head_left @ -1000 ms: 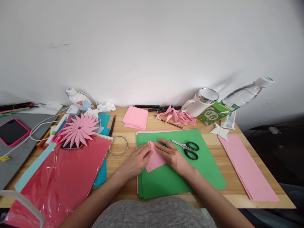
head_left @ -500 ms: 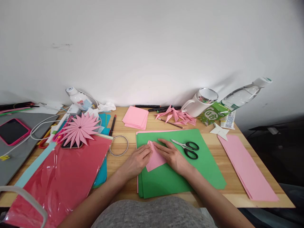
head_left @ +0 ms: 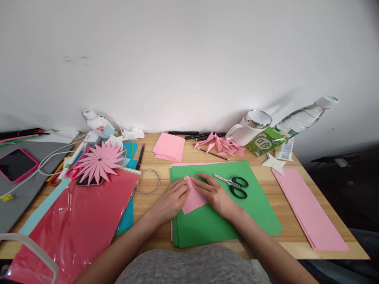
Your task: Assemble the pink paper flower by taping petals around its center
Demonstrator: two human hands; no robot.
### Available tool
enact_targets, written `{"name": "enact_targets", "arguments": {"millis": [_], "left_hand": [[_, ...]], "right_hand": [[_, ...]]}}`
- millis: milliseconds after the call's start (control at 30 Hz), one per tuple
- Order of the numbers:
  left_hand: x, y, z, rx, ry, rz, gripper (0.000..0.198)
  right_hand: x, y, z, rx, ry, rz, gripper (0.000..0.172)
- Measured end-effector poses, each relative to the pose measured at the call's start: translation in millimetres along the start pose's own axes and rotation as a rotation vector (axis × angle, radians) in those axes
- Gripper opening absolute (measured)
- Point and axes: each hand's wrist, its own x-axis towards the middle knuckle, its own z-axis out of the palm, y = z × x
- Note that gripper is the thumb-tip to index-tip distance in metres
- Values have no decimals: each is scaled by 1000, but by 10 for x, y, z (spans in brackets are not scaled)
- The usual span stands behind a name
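A folded piece of pink paper (head_left: 194,200) lies on the green sheets (head_left: 231,225), with its pointed tip toward the wall. My left hand (head_left: 175,198) holds its left edge, fingers pressed together near the tip. From the right, my right hand (head_left: 213,194) rests on the paper; its fingers lie nearly flat, with the index finger apart from the others. Both hands' fingertips almost meet at the tip. Black-handled scissors (head_left: 233,184) lie open on the green sheets just right of my right hand.
Pink squares (head_left: 169,146) and folded pink pieces (head_left: 220,145) lie near the wall. A mug (head_left: 247,128), a green carton (head_left: 264,141) and a bottle (head_left: 303,116) stand back right. Pink strips (head_left: 310,209) lie right; a pink paper star (head_left: 100,159) and red sheets (head_left: 83,217) lie left.
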Motion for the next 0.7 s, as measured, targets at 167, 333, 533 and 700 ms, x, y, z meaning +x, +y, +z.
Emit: {"name": "enact_targets", "arguments": {"millis": [167,333,533,700], "left_hand": [[41,-10,-21,31,-36,5,28],[75,-27,-44,44,-67,36,28],[77,-32,-39,93,-74,45,25],[73,-28,-19,161,-103,-1,22]], "right_hand": [[2,1,-13,-7,-22,-6,49],[-2,21,-1,-4,-13,-21,50],[1,30,6,-2,-13,-17,48],[7,24,-7,-9,0,-13,48]]}}
